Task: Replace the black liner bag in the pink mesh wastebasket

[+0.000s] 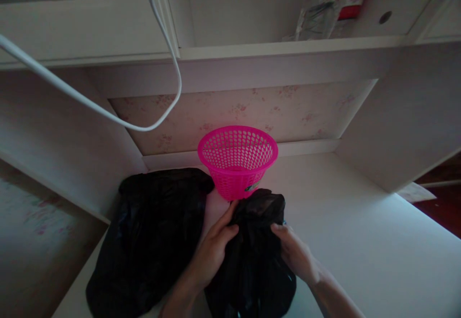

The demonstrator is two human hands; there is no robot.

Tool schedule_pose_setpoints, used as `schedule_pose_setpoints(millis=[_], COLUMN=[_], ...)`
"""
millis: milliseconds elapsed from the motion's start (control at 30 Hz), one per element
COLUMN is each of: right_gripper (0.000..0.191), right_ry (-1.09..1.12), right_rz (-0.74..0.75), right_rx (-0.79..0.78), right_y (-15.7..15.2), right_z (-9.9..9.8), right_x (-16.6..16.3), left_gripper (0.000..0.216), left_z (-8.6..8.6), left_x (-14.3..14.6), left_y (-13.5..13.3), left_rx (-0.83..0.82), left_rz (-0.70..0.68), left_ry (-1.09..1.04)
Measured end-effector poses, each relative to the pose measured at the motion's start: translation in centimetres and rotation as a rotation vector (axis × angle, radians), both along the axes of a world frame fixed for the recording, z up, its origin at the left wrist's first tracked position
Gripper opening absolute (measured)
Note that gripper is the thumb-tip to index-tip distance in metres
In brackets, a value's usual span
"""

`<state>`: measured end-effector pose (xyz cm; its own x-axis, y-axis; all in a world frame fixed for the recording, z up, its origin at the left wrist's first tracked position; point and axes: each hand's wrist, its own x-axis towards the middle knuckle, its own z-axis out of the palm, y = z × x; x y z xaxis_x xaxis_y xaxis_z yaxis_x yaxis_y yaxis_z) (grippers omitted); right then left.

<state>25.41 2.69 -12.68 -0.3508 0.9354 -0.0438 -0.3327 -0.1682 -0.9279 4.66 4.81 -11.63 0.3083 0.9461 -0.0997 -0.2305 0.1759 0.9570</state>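
Looping down at upper left, a white cable (90, 99) is hanging above a large black sack (158, 231), which is lying on the white desk (360, 241). Just right of the sack, a person's left hand (214, 248) is pinching the upper part of a smaller black bag (255, 260) between thumb and fingers. Behind the bag, a pink basket (232, 183) is standing mouth up near the floral wall (239, 109); whether bag and basket are touching is unclear. The right hand (297, 255) is gripping the bag's other side, thumb showing, remaining fingers mostly hiding. At upper right, packets (355, 3) are sitting on a shelf (237, 10).
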Motion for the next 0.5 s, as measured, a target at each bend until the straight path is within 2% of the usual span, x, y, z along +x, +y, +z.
schedule_pose_setpoints(millis=[100, 233, 333, 400, 500], right_gripper=[0.046, 0.033, 0.020, 0.017, 0.006], right_ry=[-0.091, -0.156, -0.144, -0.195, -0.313], right_rz=[-0.038, -0.309, -0.386, -0.323, -0.283], right_rx=[0.046, 0.258, 0.343, 0.326, 0.350], right_y=[0.0, 0.3, 0.5, 0.6, 0.9], right_z=[-0.1, 0.5, 1.0, 1.4, 2.0], right_x=[0.0, -0.5, -0.8, -0.9, -1.1], left_gripper=[0.053, 0.019, 0.017, 0.016, 0.044], left_z=[-0.4, -0.5, -0.1, 0.3, 1.2], left_x=[-0.1, 0.7, 0.7, 0.2, -0.5], left_y=[-0.2, -0.1, 0.2, 0.2, 0.1], left_rx=[0.038, 0.066, 0.048, -0.015, -0.021], left_rz=[0.054, 0.180, 0.195, 0.106, -0.224], left_ry=[0.048, 0.085, 0.175, 0.130, -0.013])
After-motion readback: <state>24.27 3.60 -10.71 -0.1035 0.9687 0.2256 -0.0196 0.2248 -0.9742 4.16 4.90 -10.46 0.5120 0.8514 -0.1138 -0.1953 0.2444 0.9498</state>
